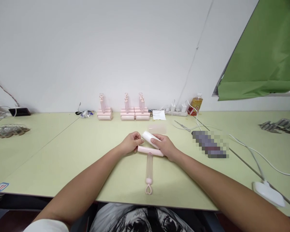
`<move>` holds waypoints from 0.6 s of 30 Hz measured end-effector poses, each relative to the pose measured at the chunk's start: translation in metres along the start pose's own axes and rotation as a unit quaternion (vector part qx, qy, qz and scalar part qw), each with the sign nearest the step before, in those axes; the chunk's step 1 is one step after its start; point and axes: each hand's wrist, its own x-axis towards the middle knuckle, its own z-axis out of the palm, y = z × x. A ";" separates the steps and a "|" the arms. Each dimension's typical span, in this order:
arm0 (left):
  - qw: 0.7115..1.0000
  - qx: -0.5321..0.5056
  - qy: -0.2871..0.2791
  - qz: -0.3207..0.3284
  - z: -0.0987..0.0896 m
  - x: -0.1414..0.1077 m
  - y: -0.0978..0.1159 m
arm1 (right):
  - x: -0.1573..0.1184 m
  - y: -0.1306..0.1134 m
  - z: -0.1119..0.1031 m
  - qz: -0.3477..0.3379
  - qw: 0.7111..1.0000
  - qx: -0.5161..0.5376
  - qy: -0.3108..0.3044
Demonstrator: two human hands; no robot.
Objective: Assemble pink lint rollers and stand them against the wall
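My right hand [166, 146] is closed around the right part of a white lint-roller refill roll [148, 138], thumb on top. The roll lies slantwise, its left end pointing up and away. Just below it is a pale pink lint roller [149, 150], its bar crosswise and its clear handle, ending in a heart-shaped loop, pointing toward me. My left hand [132, 142] is by the left ends of roll and bar, thumb and fingers pinched together; what they hold, if anything, is too small to make out. Behind the roll lies a translucent pink cover [159, 129].
Several pink lint rollers [128, 113] stand along the wall. Right of them are white paper [159, 115], a power strip [176, 112] with chargers, and a bottle [195, 103]. A knife-like tool [182, 125], a pixelated object [209, 144] and white cables lie at right.
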 end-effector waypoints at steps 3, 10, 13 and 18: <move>0.999 0.035 0.007 -0.012 0.002 0.000 -0.004 | 0.003 0.004 -0.004 -0.012 0.999 -0.039 0.019; 0.983 0.175 0.016 0.051 -0.004 -0.003 -0.001 | 0.001 0.002 -0.007 -0.037 0.994 -0.099 0.031; 0.980 0.190 0.009 0.055 -0.006 -0.006 0.001 | -0.001 0.001 -0.009 -0.028 0.996 -0.085 0.003; 0.985 0.160 0.027 0.058 -0.008 -0.008 0.003 | 0.001 0.004 -0.013 -0.057 0.994 -0.088 -0.024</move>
